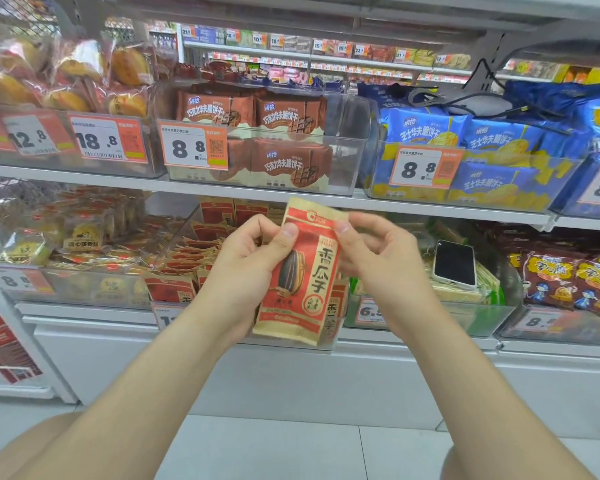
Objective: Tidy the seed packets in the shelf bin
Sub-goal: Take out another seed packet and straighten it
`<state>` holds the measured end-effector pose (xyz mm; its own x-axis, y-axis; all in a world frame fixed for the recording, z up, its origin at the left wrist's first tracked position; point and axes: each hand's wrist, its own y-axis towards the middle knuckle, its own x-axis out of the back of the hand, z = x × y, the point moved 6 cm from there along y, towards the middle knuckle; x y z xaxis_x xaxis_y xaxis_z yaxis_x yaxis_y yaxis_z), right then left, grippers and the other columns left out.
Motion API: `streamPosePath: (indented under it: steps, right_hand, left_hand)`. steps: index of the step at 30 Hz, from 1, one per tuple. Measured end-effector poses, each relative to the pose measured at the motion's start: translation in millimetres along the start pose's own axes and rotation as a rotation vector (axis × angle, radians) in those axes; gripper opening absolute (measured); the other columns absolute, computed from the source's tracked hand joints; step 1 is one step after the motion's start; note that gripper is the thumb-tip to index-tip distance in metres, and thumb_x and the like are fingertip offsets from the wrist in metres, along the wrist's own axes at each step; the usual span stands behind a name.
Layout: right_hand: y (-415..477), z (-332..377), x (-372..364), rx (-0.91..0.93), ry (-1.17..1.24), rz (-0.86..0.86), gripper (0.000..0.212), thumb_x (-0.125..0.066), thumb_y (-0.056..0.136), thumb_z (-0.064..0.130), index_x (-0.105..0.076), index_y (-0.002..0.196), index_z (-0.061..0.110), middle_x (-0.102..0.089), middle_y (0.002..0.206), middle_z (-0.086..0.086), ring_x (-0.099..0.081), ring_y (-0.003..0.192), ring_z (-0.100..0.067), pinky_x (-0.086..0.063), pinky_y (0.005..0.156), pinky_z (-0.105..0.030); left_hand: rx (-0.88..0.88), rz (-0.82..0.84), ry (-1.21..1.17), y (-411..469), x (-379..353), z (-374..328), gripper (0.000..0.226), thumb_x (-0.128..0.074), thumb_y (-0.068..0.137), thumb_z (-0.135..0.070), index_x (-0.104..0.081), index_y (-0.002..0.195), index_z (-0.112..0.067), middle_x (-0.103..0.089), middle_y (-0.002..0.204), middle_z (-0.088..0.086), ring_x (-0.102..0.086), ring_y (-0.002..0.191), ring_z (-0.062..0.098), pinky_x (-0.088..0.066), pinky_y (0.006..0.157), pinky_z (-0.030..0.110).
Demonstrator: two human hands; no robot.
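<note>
Head view: left hand [246, 268] and right hand [381, 258] both pinch a red seed packet [302, 271] marked 香瓜子 (a price tag [192, 147] above reads 8.8) in front of the clear shelf bin [179, 242].

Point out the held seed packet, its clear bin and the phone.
seed packet [302, 271], head view, middle of its printed front.
clear bin [178, 236], head view, its left side wall.
phone [455, 263], head view, its dark screen.

Left hand [246, 268] pinching; right hand [385, 259] pinching

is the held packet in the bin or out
Out: left hand and right hand pinch the packet in front of the bin.
</note>
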<state>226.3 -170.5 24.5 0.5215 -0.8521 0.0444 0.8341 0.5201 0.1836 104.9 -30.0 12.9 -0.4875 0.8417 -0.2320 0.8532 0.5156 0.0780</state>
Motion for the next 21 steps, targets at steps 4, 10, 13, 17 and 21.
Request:
streamPosePath:
  steps: [4,10,13,17,21]
  right_hand:
    - [-14.8,-9.7,-24.3,-0.174,-0.095,0.355,0.035,-0.076,0.097,0.033,-0.070,0.126,0.013,-0.083,0.097,-0.011,-0.082,0.088,-0.030,-0.067,0.076,-0.042]
    - [-8.9,1.1,-13.7,-0.032,-0.026,0.120,0.025,-0.073,0.101,0.023,-0.069,0.117,0.005,-0.082,0.088,-0.012,-0.082,0.078,-0.030,-0.067,0.063,-0.042]
    - [-6.7,4.4,-13.7,-0.019,-0.090,0.106,0.026,-0.071,0.102,0.028,-0.067,0.119,0.008,-0.083,0.088,-0.008,-0.082,0.076,-0.029,-0.067,0.060,-0.045]
    - [-0.3,2.2,-20.9,-0.003,-0.201,0.130,0.038,-0.073,0.102,0.027,-0.053,0.133,0.018,-0.083,0.101,-0.001,-0.081,0.088,-0.016,-0.068,0.077,-0.044]
    - [4.3,12.2,-22.8,0.159,-0.067,0.140,0.087,-0.073,0.101,0.010,-0.015,0.154,0.047,-0.082,0.106,-0.004,-0.079,0.101,-0.014,-0.065,0.081,-0.029]
  left_hand:
    - [-0.071,-0.120,-0.090,6.0,12.7,-3.5,0.025,-0.065,0.104,-0.035,-0.057,0.092,-0.014,-0.079,0.099,0.023,-0.077,0.080,0.032,-0.068,0.070,0.049]
    - [0.019,0.102,0.296,5.1,21.5,-11.2,0.034,-0.078,0.097,-0.017,-0.068,0.129,-0.016,-0.083,0.108,0.010,-0.081,0.100,0.027,-0.067,0.088,0.044]
    - [0.029,0.144,0.304,4.5,22.7,-11.5,0.039,-0.076,0.096,-0.002,-0.070,0.132,-0.017,-0.083,0.108,0.010,-0.081,0.101,0.027,-0.067,0.086,0.038]
    - [0.045,0.129,0.353,8.3,30.3,-10.2,0.036,-0.079,0.094,-0.002,-0.072,0.126,-0.015,-0.084,0.102,0.009,-0.082,0.098,0.024,-0.067,0.081,0.032]
    - [-0.058,-0.003,0.544,15.7,48.9,-17.4,0.024,-0.091,0.084,-0.016,-0.079,0.103,-0.009,-0.083,0.083,0.007,-0.083,0.082,0.021,-0.067,0.072,0.029]
